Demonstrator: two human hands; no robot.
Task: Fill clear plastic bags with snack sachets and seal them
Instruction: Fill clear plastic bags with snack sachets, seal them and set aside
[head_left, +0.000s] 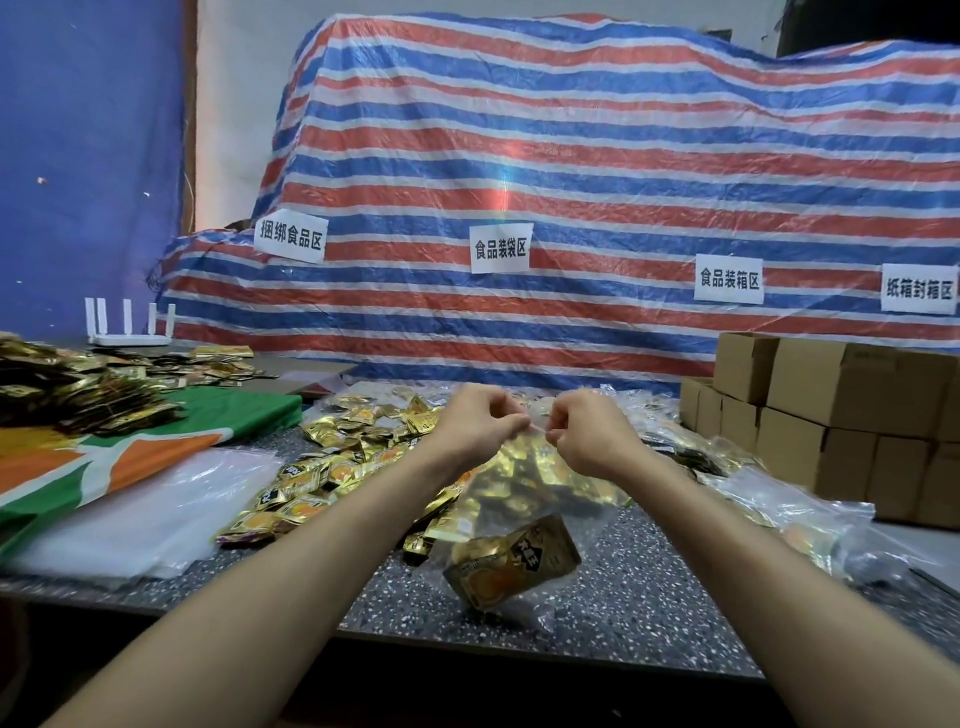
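Two-handed, held clear bag (519, 499) over speckled table (649, 587), gold sachets (511, 564) low inside. Pinched top edge with left hand (475, 421) and right hand (587, 431), close together, fingers curled on it. Spotted loose sachet pile (343, 457) just beyond, cardboard boxes (831, 410) far right, striped tarp (519, 156) behind.

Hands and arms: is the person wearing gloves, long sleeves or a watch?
No. The left hand and the right hand have no gloves on. The left forearm and the right forearm are uncovered right down to the picture's lower edge, so no sleeve shows. No watch, bracelet or band shows on either wrist.
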